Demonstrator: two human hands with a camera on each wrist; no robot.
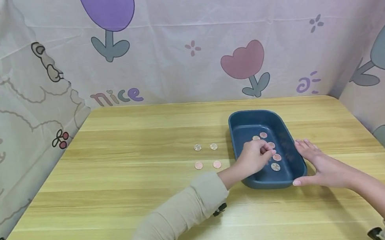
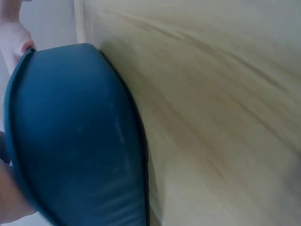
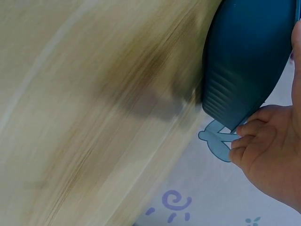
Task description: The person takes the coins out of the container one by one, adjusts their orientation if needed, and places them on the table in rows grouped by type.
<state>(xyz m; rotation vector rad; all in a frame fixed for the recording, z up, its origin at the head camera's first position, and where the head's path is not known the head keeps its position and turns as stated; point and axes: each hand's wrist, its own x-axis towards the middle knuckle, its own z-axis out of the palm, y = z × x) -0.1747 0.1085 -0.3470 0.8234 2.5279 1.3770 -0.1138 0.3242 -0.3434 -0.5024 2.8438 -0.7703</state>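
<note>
A dark blue oblong tray [image 1: 272, 184] stands on the wooden table, with several copper- and brass-coloured coins [image 1: 275, 166] lying inside. My left hand [image 1: 254, 157] reaches over the tray's left wall. Its fingers are bent and thumb and forefinger come together beside the coins; whether a coin is between them is too small to tell. The right hand [image 1: 326, 168] rests against the tray's right side, fingers fairly straight along the wall and thumb at the near corner. Those fingers touch the tray's rim in the right wrist view. The left wrist view shows mostly the tray's outer wall [image 2: 80, 132].
Left of the tray, two paler coins [image 1: 213, 146] lie in a row behind two copper coins [image 1: 217, 164], making a small square. Printed cloth [image 1: 172, 70] hangs behind the table [image 1: 128, 151] and along both sides.
</note>
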